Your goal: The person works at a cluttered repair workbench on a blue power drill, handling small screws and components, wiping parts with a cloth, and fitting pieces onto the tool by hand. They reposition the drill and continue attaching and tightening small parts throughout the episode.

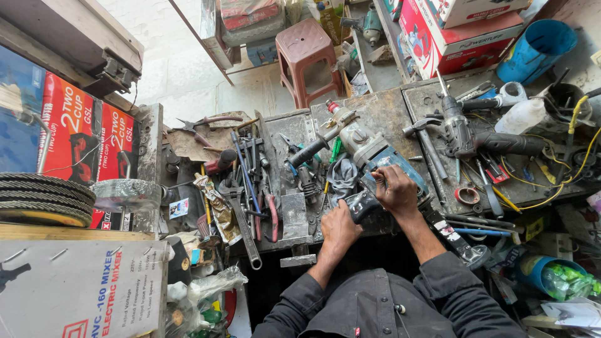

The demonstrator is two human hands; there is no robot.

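Observation:
A large grey and blue power drill (369, 153) lies on the dark metal workbench (388, 106), its chuck pointing to the far left. My right hand (395, 189) is closed on the blue rear body of the drill, fingers curled over its top. My left hand (338, 226) grips the black handle end (362, 204) at the bench's near edge. A grey rag (343, 176) lies beside the drill, to its left. Both my arms wear dark sleeves.
Wrenches, pliers and screwdrivers (250, 188) clutter the bench's left part. A second drill (460, 128), a hammer (426, 141), yellow wires (563, 169) and a white bottle (523, 116) sit right. A pink stool (307, 53), red boxes (457, 37) and a blue bucket (538, 47) stand beyond.

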